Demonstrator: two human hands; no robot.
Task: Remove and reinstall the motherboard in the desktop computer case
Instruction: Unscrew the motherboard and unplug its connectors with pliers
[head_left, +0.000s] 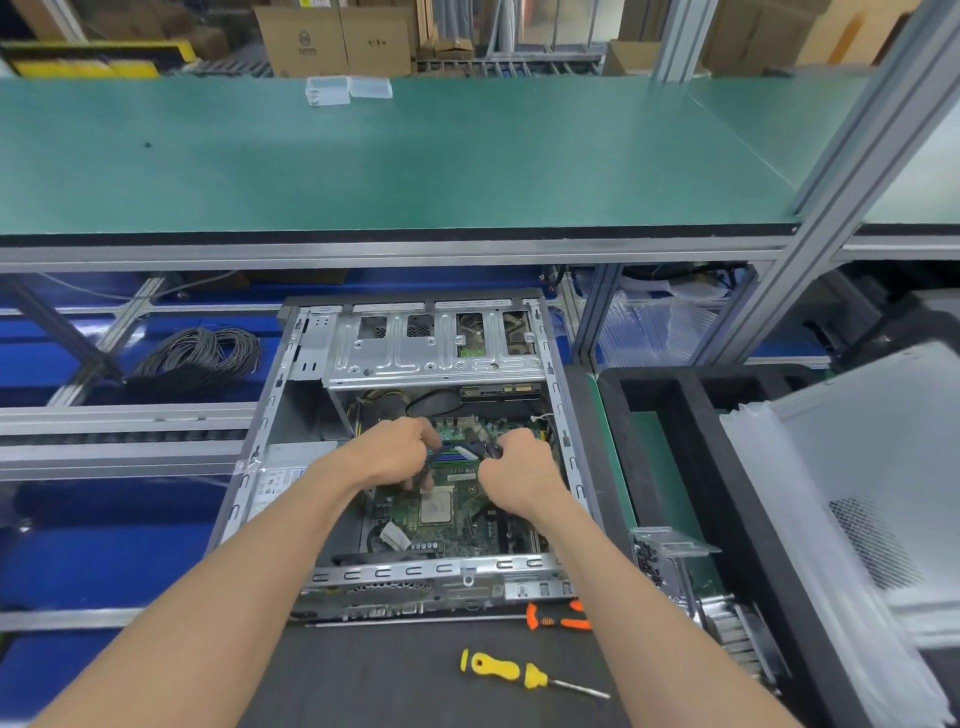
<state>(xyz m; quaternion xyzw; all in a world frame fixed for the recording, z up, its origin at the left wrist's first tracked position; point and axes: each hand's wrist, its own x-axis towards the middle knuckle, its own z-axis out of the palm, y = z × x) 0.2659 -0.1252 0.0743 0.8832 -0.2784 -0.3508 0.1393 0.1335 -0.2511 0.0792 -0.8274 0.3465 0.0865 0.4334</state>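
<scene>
Hands work inside the case (291, 415): left hand (387, 452) and right hand (517, 467) both curl round dark cables (457, 451) above the motherboard (457, 525); advise easing connectors straight off, not yanking wires.

Motherboard (457, 512) lies in case (306, 364); screwdrivers (498, 667) before it.

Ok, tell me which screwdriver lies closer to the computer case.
The orange-and-black screwdriver, right against the case's near edge. The yellow screwdriver lies farther out on the dark mat, nearer the person.
</scene>
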